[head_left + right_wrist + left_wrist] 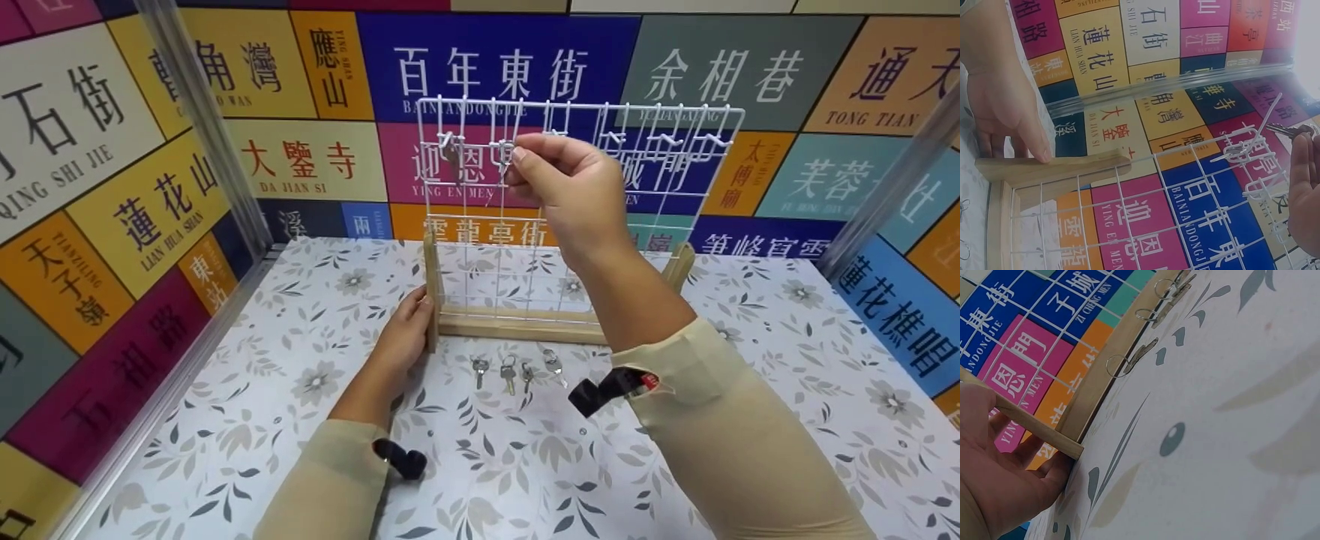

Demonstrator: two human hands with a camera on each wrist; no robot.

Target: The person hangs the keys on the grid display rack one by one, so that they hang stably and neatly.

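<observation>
A white wire grid rack (581, 107) stands upright in a wooden base (525, 328). My right hand (581, 191) is raised at its upper left, pinching a key (1282, 130) by its ring end between thumb and fingertips, close in front of a hook. One key (453, 161) hangs from the leftmost hook. Low on the left, my left hand (405, 330) grips the rack's wooden side post (1039, 427), with the fingers behind it. Several keys with rings, among them one key (480, 369), lie on the table before the base.
More white hooks (664, 142) line the rack's upper right. The table (315, 465) has a leaf-patterned cover. Colourful panels with Chinese lettering (495, 60) stand behind and at both sides, with clear corner posts (217, 127). Each wrist wears a small black camera (405, 459).
</observation>
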